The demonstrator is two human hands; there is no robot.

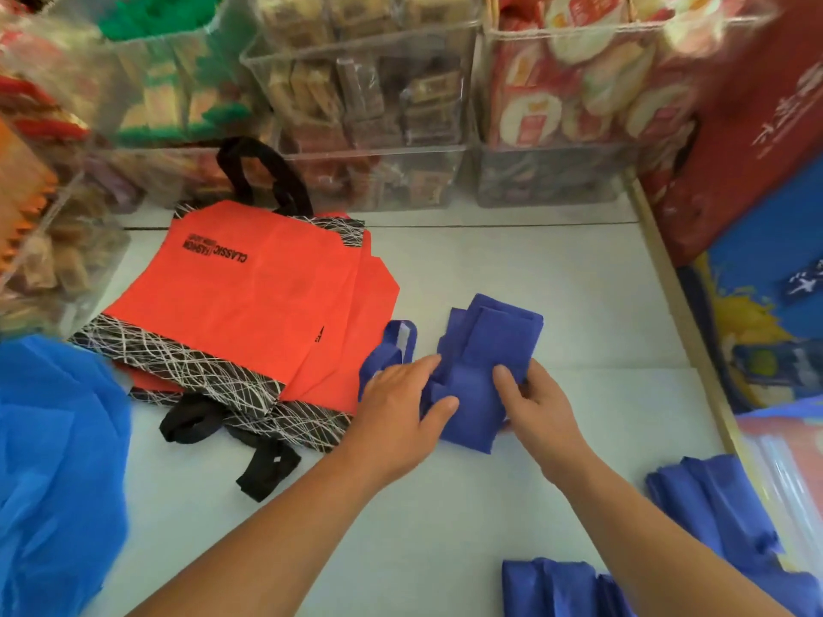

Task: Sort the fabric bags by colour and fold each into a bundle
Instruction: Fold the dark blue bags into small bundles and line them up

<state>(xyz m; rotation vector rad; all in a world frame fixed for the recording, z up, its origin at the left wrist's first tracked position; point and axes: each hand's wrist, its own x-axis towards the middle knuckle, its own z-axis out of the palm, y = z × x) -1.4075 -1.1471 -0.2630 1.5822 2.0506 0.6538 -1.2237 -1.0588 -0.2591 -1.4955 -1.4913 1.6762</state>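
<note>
The half-folded dark-blue fabric bag [487,349] looks light and floppy (apt to spring open), so left hand [401,405] and right hand [541,405] each pinch its folded edges.

Bright, even, diffuse light fills the scene, and the pale table [556,278] carries only faint, soft shadows beside the orange bags [249,313]. The centre is fairly sharp: the folded blue bag [494,345] and the orange bags' print read clearly. Toward the edges wide-angle distortion bends lines, and the clear bins [374,100] at the top and the red box [752,140] at right smear into blur.
</note>
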